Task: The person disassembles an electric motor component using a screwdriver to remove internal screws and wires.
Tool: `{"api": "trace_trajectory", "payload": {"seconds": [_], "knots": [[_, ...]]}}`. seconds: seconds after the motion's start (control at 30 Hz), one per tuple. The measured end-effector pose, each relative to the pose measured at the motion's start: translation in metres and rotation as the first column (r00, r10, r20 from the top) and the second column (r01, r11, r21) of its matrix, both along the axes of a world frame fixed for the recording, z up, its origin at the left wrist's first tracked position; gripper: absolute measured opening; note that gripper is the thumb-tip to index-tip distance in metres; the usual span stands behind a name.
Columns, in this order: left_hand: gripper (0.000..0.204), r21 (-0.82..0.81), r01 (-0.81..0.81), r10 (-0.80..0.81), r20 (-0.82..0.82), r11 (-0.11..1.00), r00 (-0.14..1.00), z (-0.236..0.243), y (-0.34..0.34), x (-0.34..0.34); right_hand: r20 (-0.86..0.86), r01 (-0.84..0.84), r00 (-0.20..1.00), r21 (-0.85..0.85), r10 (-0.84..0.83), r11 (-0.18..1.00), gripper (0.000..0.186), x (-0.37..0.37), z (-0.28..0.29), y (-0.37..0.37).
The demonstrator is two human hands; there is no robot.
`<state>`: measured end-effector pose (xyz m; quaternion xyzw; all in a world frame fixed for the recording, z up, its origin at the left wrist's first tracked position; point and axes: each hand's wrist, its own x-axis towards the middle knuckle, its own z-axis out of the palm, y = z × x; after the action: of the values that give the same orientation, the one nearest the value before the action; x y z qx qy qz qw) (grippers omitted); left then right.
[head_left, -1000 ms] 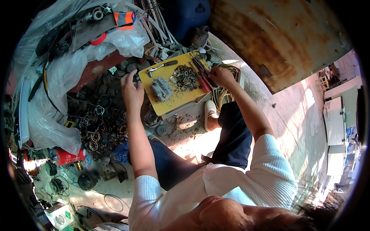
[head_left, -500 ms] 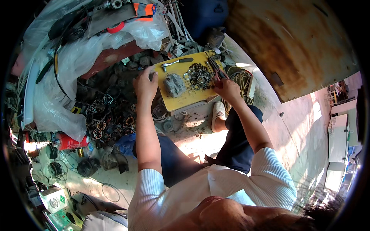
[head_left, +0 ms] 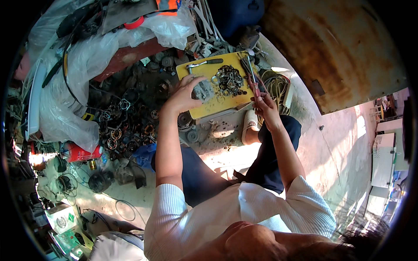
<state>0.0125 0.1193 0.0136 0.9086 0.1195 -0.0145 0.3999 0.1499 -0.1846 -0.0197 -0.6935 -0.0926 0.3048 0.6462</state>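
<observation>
My left hand [head_left: 185,93] curves around the grey, dusty metal part [head_left: 201,91] at the left of the yellow board [head_left: 226,104], its thumb and fingers spanning the part. My right hand [head_left: 265,106] holds a red-handled tool [head_left: 257,89] upright at the board's right edge, beside other long tools [head_left: 247,67]. A heap of small black and silver rings and bits [head_left: 230,78] lies in the middle of the board. A ratchet with a dark grip [head_left: 213,61] lies along the back edge.
Dark scrap parts [head_left: 115,130], a red canister [head_left: 82,152] and plastic sheeting [head_left: 65,100] crowd the left. A rusty metal sheet [head_left: 331,48] stands at upper right, near coiled cables [head_left: 274,82]. My knees and slippered foot [head_left: 250,126] are below the board.
My left hand has moved forward from beside the board onto the grey part. My right hand has shifted at the tools, and the red-handled tool now stands more upright in it.
</observation>
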Motion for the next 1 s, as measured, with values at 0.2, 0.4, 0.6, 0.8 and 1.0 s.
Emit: {"api": "trace_trajectory", "payload": {"seconds": [0.2,0.4,0.6,0.8,1.0], "knots": [[0.08,0.411,-0.168,0.128,0.123,0.896,0.984,0.002,-0.014,-0.001,-0.04,-0.073,0.997,-0.001,0.073,0.997,0.027,-0.021,-0.004,0.001],[0.09,0.417,-0.218,0.199,0.089,0.883,0.976,-0.003,-0.011,0.004,-0.032,-0.129,0.991,0.023,0.129,0.991,0.026,-0.031,-0.006,0.001],[0.096,0.494,-0.231,0.27,-0.007,0.838,0.963,0.006,-0.017,-0.003,-0.023,-0.118,0.993,0.038,0.119,0.992,0.027,-0.035,-0.011,0.004],[0.101,0.409,-0.266,0.275,0.037,0.873,0.961,0.003,-0.013,-0.014,0.033,-0.121,0.992,-0.029,0.122,0.992,0.031,-0.024,-0.013,0.015],[0.101,0.174,-0.174,0.156,0.11,0.969,0.982,-0.008,0.001,-0.011,0.141,-0.238,0.959,-0.078,0.247,0.968,0.033,-0.008,-0.012,0.029]]}}
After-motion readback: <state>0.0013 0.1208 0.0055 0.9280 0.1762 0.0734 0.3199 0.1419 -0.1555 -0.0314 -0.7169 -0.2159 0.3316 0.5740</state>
